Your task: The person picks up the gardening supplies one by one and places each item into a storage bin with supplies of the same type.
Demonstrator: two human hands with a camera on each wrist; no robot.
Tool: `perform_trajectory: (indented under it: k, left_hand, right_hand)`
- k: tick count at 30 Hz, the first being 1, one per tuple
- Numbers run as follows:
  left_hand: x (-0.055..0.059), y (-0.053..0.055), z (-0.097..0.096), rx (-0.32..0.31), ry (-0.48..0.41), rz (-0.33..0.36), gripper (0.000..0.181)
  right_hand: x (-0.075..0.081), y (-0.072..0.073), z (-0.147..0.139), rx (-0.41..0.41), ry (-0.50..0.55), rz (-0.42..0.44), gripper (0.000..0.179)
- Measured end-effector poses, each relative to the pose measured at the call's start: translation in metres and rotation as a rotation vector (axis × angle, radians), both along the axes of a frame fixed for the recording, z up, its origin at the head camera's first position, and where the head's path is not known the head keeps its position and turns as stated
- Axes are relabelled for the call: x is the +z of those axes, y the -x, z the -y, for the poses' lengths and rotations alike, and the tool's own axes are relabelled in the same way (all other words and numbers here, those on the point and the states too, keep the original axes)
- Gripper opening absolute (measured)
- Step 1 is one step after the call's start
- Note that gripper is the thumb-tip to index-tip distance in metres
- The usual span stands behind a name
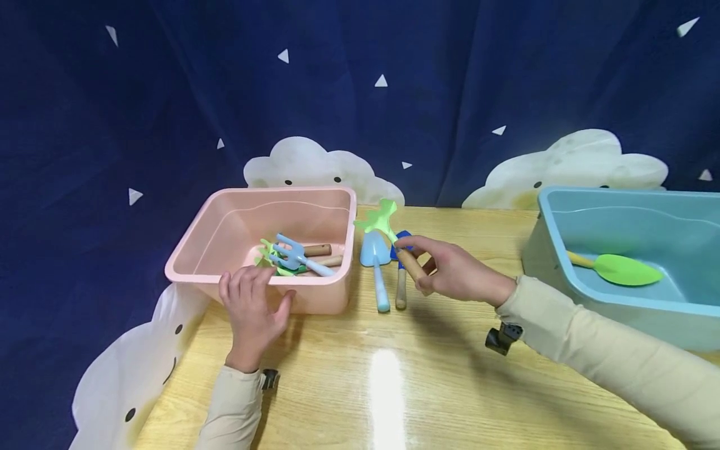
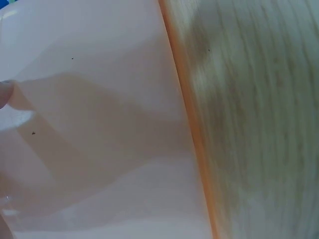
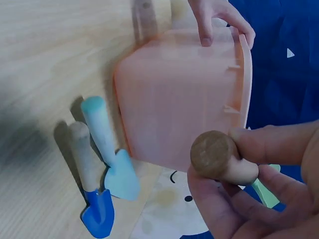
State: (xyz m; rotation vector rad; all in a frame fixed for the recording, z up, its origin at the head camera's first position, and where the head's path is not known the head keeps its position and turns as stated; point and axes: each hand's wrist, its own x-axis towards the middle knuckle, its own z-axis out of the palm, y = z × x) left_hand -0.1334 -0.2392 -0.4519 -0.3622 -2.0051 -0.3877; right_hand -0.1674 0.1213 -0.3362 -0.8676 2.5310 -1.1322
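The right hand (image 1: 452,270) pinches one green rake (image 1: 382,217) by its wooden handle (image 1: 411,264); the left hand (image 1: 252,306) grips the pink tub (image 1: 317,300) by its rim. In the head view, the rake hangs above the table (image 1: 478,400) near two spades, one pale blue spade (image 1: 381,290) and one dark blue spade (image 1: 401,292). The pink tub holds overlapping tools, one blue fork (image 1: 292,253) uppermost; the blue tub (image 1: 624,317) holds one green spade (image 1: 629,270). The left wrist view shows mostly pink wall. Only the right wrist view shows the handle's round end (image 3: 209,154).
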Motion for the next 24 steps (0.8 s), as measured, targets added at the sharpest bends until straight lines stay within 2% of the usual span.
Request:
perform_trajectory:
  k: [11, 17, 24]
  left_hand:
    - [0.001, 0.000, -0.001, 0.003, 0.006, -0.005, 0.050]
    - [0.001, 0.000, 0.000, 0.007, 0.012, 0.004, 0.050]
    - [0.001, -0.001, 0.000, 0.007, 0.010, 0.009, 0.050]
  right_hand:
    - [0.015, 0.019, 0.002, 0.042, 0.047, 0.161, 0.071]
    - [0.018, 0.026, 0.008, 0.087, 0.087, 0.188, 0.076]
    - [0.025, 0.026, 0.018, 0.093, 0.061, 0.202, 0.073]
